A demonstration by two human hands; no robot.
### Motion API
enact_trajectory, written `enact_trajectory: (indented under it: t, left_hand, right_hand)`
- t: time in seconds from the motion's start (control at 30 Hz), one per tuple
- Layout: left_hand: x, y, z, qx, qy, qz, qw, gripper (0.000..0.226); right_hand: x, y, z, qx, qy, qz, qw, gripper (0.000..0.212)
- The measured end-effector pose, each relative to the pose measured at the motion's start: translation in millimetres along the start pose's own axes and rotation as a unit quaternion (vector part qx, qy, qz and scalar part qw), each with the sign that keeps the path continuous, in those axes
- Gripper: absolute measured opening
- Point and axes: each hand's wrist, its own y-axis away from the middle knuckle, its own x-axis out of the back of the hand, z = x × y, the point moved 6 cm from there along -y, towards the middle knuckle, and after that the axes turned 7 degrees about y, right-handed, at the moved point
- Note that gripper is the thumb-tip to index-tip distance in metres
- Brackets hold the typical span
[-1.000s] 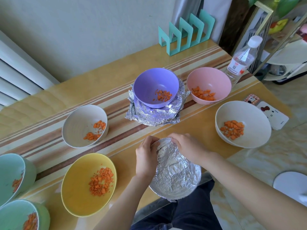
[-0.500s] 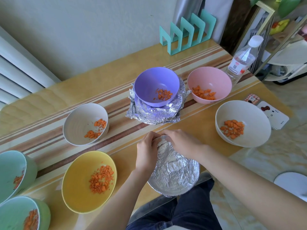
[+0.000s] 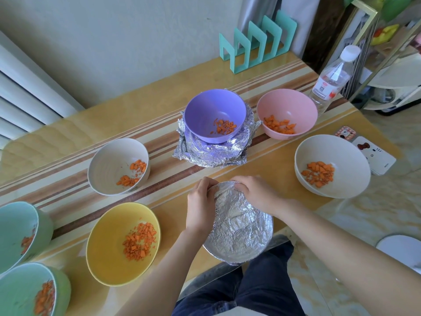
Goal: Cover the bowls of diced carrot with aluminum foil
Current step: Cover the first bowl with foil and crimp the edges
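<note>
Because the foil point(image 3: 241, 231) wraps its bowl completely, I can't see any carrot inside. Crinkled and silver, it sits nearer me than the purple bowl point(image 3: 214, 110), at the table's point(image 3: 168, 197) near edge. My left hand point(image 3: 200, 208) and right hand point(image 3: 255, 195) curl over its far rim, apparently pinching foil.

We see two bare forearms that reach from the lower edge towards the foil-covered bowl point(image 3: 241, 233). The left hand point(image 3: 200, 207) lies against its left side, with the fingers curled around the far rim. The right hand point(image 3: 256, 195) lies palm down on the far right rim, fingers bent over the edge. The fingertips of both hands are near each other but apart.
</note>
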Motion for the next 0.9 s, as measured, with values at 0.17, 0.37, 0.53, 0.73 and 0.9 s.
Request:
enact_trajectory:
  t: [0.17, 0.37, 0.53, 0.73, 0.9]
  left_hand:
    - [1.5, 2.8, -1.3, -0.006, -0.007, 0.008, 1.000, 0.012]
    - [2.6, 3.4, 2.8, -0.010, 0.003, 0.010, 1.000, 0.010]
    - [1.3, 5.1, -2.6, 0.027, -0.007, 0.006, 1.000, 0.009]
    - [-6.1, 2.0, -11.4, 0.082, -0.005, -0.029, 0.996, 0.009]
    - [-11.0, 1.6, -14.2, 0.076, -0.027, -0.054, 0.995, 0.026]
  right_hand:
    - [-1.6, 3.0, -9.4, 0.023, 0.066, -0.026, 0.997, 0.027]
    - [-1.2, -2.8, -18.6, 0.033, 0.117, -0.035, 0.992, 0.027]
    - [1.0, -6.5, -11.5, 0.029, 0.039, -0.019, 0.999, 0.023]
    - [0.3, -2.4, -4.9, 0.005, 0.063, -0.020, 0.998, 0.026]
    - [-0.7, -3.5, -5.1, 0.004, 0.044, -0.024, 0.999, 0.027]
